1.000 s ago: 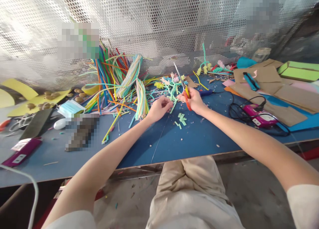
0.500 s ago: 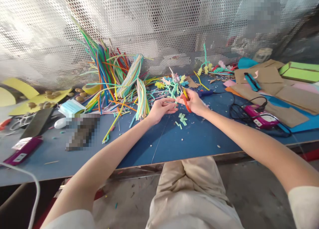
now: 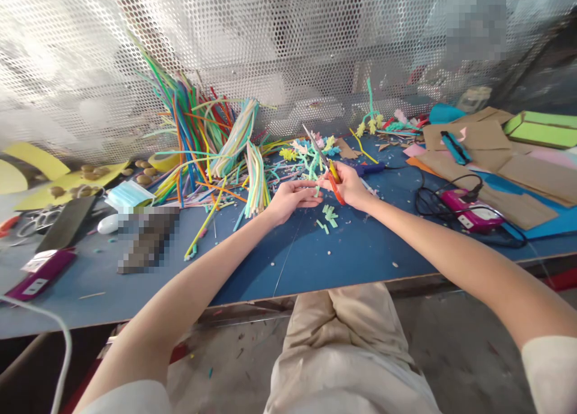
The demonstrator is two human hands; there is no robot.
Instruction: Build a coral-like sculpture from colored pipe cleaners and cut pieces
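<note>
short white sleeves [image 3: 547, 372] are worn at both shoulders; forearms are left bare. beige trousers [image 3: 342, 348] are worn over the lap.

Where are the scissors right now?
Head view, centre: the scissors are in the right hand, just above the cut green pieces, beside the left hand.

- We see our right hand [image 3: 349, 184] closed around orange-handled scissors [image 3: 328, 167], blades angled up and away.
- Our left hand [image 3: 291, 199] pinches a short green pipe-cleaner piece [image 3: 318, 190] right at the scissors.
- Cut green bits [image 3: 329, 215] lie on the blue surface [image 3: 351, 252] just below both hands.
- A colourful pipe-cleaner pile [image 3: 211, 149] leans against the perforated wall [image 3: 279, 47].
</note>
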